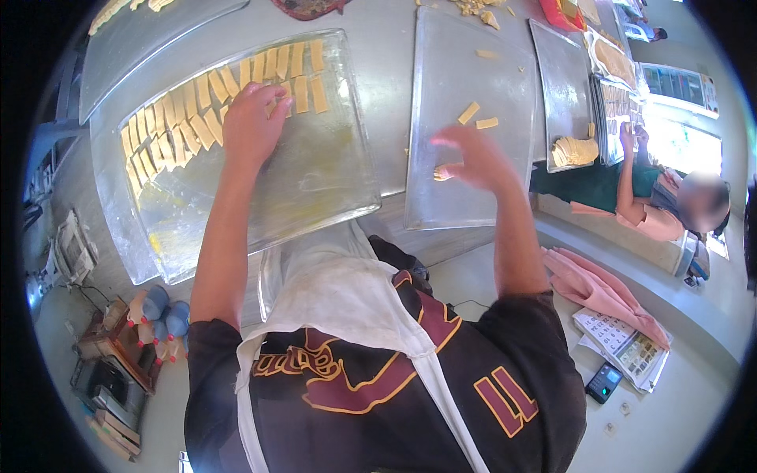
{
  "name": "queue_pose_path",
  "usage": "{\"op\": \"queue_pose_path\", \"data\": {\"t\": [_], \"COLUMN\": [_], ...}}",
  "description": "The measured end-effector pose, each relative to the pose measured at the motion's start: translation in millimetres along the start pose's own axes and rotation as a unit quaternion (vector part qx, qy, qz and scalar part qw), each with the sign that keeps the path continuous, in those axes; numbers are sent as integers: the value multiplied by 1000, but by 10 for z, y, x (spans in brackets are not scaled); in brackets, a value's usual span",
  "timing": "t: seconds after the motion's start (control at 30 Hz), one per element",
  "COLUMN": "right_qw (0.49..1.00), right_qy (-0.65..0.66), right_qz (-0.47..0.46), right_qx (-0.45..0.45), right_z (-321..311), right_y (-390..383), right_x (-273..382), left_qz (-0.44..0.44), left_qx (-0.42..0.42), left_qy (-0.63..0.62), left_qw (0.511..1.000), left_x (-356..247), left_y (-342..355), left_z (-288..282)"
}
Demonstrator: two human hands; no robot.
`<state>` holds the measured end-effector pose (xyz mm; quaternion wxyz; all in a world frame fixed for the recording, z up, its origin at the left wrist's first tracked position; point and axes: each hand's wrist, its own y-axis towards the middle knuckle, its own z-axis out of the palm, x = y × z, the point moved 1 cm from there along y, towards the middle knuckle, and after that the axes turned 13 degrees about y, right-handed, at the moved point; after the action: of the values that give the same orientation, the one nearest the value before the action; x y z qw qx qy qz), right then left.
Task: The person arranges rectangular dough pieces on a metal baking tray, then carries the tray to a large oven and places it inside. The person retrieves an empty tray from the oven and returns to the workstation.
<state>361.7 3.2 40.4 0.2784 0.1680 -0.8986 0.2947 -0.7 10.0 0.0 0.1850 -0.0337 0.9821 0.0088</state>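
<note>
My left hand (255, 122) has its fingers curled at the lower row of pale yellow dough strips (197, 94) on the left metal tray (300, 173); what is between them is unclear. The strips lie in two slanting rows across the tray's upper part. My right hand (469, 158), blurred, is open over the middle metal tray (465, 209), fingers spread, with a small yellow piece near the thumb tip. Two loose strips (486, 123) lie just above it on that tray.
A co-worker (666, 205) handles items on stacked trays at right. Another tray (556, 71) holds a pile of strips (573, 151). Dough scraps (481, 12) lie at the far edge. A pink cloth (599, 292) and papers (619, 347) lie lower right; plush-like objects (158, 319) lower left.
</note>
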Motion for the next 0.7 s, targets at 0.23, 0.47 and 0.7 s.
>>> {"op": "queue_pose_path", "data": {"t": [0.23, 0.47, 0.7], "right_qw": [975, 915, 876], "right_qy": [123, 292, 441], "right_qz": [59, -95, -172], "right_qx": [-178, -262, -93], "right_z": [-57, -304, -405], "right_y": [-457, -242, -68], "right_x": [-704, -400, -331], "left_qz": [14, -100, -58], "left_qx": [176, 191, 140], "left_qy": [-263, -518, -522], "left_qw": [949, 828, 839], "left_x": [-1322, -2527, -2329], "left_y": [-198, -322, -414], "left_z": [370, 623, 328]}}
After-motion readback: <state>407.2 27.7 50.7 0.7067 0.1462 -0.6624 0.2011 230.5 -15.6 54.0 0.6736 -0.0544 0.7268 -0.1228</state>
